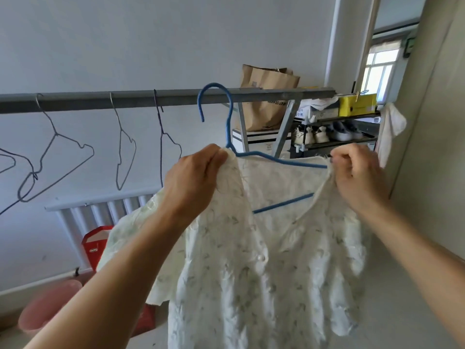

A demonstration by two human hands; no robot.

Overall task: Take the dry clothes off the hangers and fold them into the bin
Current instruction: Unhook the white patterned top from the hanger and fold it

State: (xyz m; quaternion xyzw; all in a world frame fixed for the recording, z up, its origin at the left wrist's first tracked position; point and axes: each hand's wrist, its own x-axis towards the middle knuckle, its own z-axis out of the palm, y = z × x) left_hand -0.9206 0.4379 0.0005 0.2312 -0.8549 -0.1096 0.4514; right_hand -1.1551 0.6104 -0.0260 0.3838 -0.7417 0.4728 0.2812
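A white blouse with a faint green print (254, 273) hangs on a blue hanger (227, 117), held up in front of the grey rail (151, 96). The hanger's hook is off the rail. My left hand (193, 182) grips the blouse's left shoulder where it meets the hanger. My right hand (357, 172) pinches the right shoulder at the hanger's other end. The hanger's lower bar shows through the neckline. No bin is clearly in view.
Three bare wire hangers (57, 157) hang on the rail to the left. A radiator (100, 210), a red bag (94, 245) and a pink bucket (47, 306) sit below. A shoe rack (334, 134), a paper bag (266, 96) and a white cloth (390, 129) stand at the right.
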